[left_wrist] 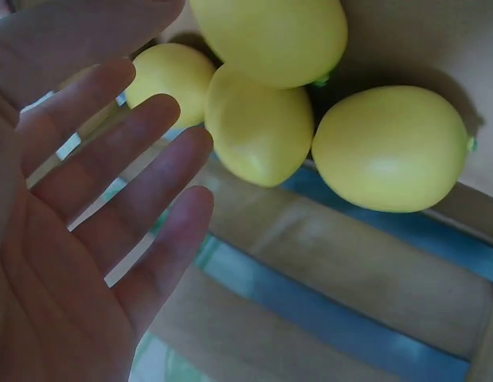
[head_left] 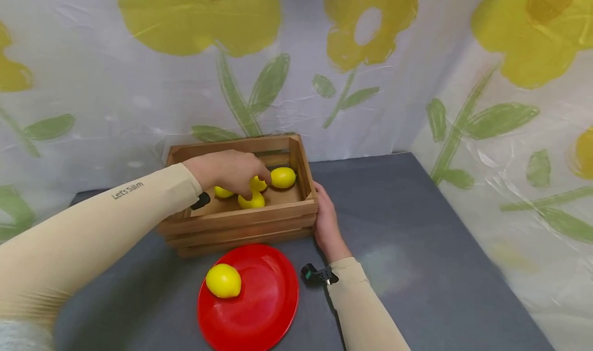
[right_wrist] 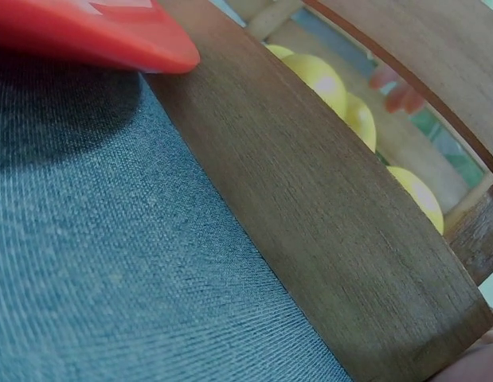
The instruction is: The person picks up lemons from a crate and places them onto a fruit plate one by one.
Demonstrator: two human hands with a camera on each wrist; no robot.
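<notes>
Wooden slats form the crate [head_left: 241, 222] at the middle of the head view, standing on the grey tabletop [head_left: 417, 248]. The left hand [head_left: 229, 170] reaches in over the crate from nine o'clock, its fingers hanging loose above a cluster of yellow lemons [head_left: 252, 199]; one more lemon [head_left: 283, 177] lies toward the crate's two o'clock corner. The right hand [head_left: 326, 220] rests flat against the crate's outer wall at three o'clock, fingers straight. At six o'clock from the crate, just beside it, sits a red plate [head_left: 264, 310] with a single lemon [head_left: 223, 281] on its nine o'clock side.

From the left wrist view, the left hand's grip is wide: the fingers [left_wrist: 142, 171] are spread and straight, holding nothing, close to the lemons at their nine o'clock. Four of them show here, bunched together and touching on the crate's slatted floor [left_wrist: 350, 270].

From the right wrist view, the crate's front board [right_wrist: 310, 215] runs diagonally across, lemons [right_wrist: 330, 79] showing over it. The plate's rim [right_wrist: 95, 32] sits at eleven o'clock. The hand itself barely shows.
</notes>
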